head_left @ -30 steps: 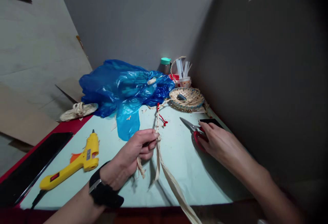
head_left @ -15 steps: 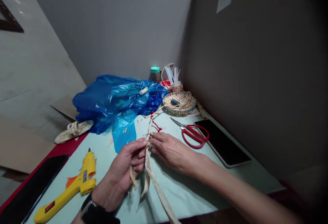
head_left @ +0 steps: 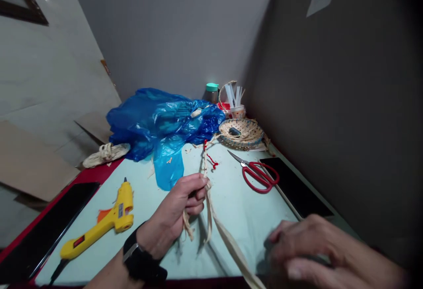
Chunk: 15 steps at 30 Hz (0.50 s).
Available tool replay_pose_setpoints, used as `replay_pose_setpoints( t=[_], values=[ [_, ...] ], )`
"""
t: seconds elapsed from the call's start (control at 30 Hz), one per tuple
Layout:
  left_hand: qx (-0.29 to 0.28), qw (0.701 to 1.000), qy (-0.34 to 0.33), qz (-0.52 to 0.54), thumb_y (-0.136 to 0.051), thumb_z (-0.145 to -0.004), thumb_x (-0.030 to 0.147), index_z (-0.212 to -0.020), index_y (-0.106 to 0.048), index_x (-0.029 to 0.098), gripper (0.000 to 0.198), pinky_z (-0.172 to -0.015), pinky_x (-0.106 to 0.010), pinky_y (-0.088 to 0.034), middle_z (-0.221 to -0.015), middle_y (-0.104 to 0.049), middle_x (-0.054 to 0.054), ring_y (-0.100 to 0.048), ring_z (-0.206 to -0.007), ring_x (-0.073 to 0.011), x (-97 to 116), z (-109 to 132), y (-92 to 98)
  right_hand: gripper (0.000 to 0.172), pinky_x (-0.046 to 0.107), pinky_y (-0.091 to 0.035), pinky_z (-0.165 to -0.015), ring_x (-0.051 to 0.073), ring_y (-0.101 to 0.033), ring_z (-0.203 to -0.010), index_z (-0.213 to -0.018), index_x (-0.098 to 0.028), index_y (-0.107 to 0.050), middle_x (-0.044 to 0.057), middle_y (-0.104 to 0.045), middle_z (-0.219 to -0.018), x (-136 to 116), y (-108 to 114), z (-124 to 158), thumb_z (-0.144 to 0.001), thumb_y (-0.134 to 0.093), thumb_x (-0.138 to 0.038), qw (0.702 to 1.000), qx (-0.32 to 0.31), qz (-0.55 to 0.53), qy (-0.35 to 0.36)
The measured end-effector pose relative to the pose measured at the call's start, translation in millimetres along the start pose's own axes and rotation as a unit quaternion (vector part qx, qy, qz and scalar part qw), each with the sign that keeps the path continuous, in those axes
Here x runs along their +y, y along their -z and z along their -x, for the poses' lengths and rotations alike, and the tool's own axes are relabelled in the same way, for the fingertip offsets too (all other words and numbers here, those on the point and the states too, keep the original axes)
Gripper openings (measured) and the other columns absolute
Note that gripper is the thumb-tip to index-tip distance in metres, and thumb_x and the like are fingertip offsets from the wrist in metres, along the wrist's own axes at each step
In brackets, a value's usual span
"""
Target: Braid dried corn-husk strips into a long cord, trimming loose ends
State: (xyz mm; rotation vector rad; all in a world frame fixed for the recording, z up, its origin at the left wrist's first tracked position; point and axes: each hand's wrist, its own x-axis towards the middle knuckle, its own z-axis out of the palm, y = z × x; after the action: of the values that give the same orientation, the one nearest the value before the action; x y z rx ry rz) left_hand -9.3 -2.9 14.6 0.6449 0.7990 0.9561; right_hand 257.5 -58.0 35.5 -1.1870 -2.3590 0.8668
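Note:
My left hand (head_left: pixel 185 201), with a black watch (head_left: pixel 142 258) on its wrist, pinches a thin braided cord (head_left: pixel 205 161) of pale, dry, husk-like strips between thumb and fingers. A red thread (head_left: pixel 212 162) is tied at the cord's far end. Loose strips hang below the pinch, and one long pale strip (head_left: pixel 231 242) runs down to the bottom edge. A short curled strip (head_left: pixel 187 225) hangs below my left fingers. At the lower right, my right hand (head_left: pixel 313 249) is blurred with its fingers bent, away from the braid. Whether it holds anything is hidden.
Red-handled scissors (head_left: pixel 259 176) lie beside a dark tablet (head_left: pixel 297 185). A yellow glue gun (head_left: pixel 115 218) lies at left, near a black glossy slab (head_left: pixel 62 223). Farther back are a blue plastic bag (head_left: pixel 155 117), a woven basket (head_left: pixel 246 132), a cup of glue sticks (head_left: pixel 237 112) and a woven shoe-like piece (head_left: pixel 107 154).
My right hand has left the braid and swung toward the lower right. My left hand keeps its pinch on the cord. The whole view has shifted slightly.

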Motion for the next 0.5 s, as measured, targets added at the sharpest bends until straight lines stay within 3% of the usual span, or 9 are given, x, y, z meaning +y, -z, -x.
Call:
replay_pose_setpoints(
  t=[0.07, 0.13, 0.27, 0.4, 0.5],
  values=[
    [-0.009, 1.000, -0.010, -0.022, -0.064, -0.075, 0.021, -0.068, -0.046, 0.014, 0.021, -0.036, -0.014, -0.011, -0.055, -0.042, 0.006, -0.017, -0.040, 0.0009, -2.4, -0.7, 0.0, 0.030, 0.035, -0.052, -0.078, 0.024, -0.065, -0.085, -0.089, -0.026, -0.074, 0.007, -0.071, -0.089, 2.0, 7.4, -9.8, -0.088, -0.052, -0.046, 0.999, -0.017, -0.024, -0.028],
    [-0.004, 0.999, -0.011, -0.039, -0.065, -0.075, 0.022, -0.069, -0.048, 0.013, 0.020, -0.037, -0.014, -0.010, -0.057, -0.042, 0.005, -0.017, -0.041, 0.0010, -4.2, -1.4, 0.5, 0.033, 0.036, -0.051, -0.082, 0.026, -0.064, -0.090, -0.097, -0.023, -0.072, 0.008, -0.070, -0.098, -0.2, 6.2, -34.9, -0.089, -0.051, -0.047, 0.997, 0.027, -0.055, -0.041],
    [-0.010, 0.998, -0.010, -0.056, -0.065, -0.076, 0.023, -0.075, -0.052, 0.012, 0.018, -0.039, -0.015, -0.008, -0.061, -0.043, 0.004, -0.020, -0.042, 0.0011, -7.1, -3.0, 2.4, 0.038, 0.033, -0.048, -0.087, 0.021, -0.062, -0.096, -0.113, -0.019, -0.063, 0.007, -0.065, -0.109, -8.3, -16.0, -93.7, -0.094, -0.042, -0.044, 0.985, 0.033, -0.168, -0.026],
    [-0.003, 0.996, -0.029, -0.084, -0.066, -0.075, 0.026, -0.073, -0.053, 0.012, 0.019, -0.040, -0.016, -0.008, -0.062, -0.040, 0.005, -0.018, -0.043, 0.0002, -9.1, -2.2, 2.9, 0.040, 0.031, -0.047, -0.081, 0.019, -0.059, -0.088, -0.095, -0.015, -0.064, 0.005, -0.065, -0.089, -10.6, -34.8, -120.0, -0.095, -0.039, -0.045, 0.978, -0.029, -0.206, -0.017],
    [0.013, 0.991, -0.048, -0.125, -0.066, -0.076, 0.029, -0.071, -0.055, 0.011, 0.021, -0.041, -0.017, -0.008, -0.060, -0.034, 0.006, -0.017, -0.045, -0.0011, -9.5, -0.3, 1.2, 0.039, 0.029, -0.045, -0.078, 0.020, -0.057, -0.089, -0.088, -0.015, -0.063, 0.003, -0.063, -0.084, -9.0, -36.5, -120.3, -0.093, -0.043, -0.047, 0.979, -0.024, -0.200, -0.019]
  ],
)
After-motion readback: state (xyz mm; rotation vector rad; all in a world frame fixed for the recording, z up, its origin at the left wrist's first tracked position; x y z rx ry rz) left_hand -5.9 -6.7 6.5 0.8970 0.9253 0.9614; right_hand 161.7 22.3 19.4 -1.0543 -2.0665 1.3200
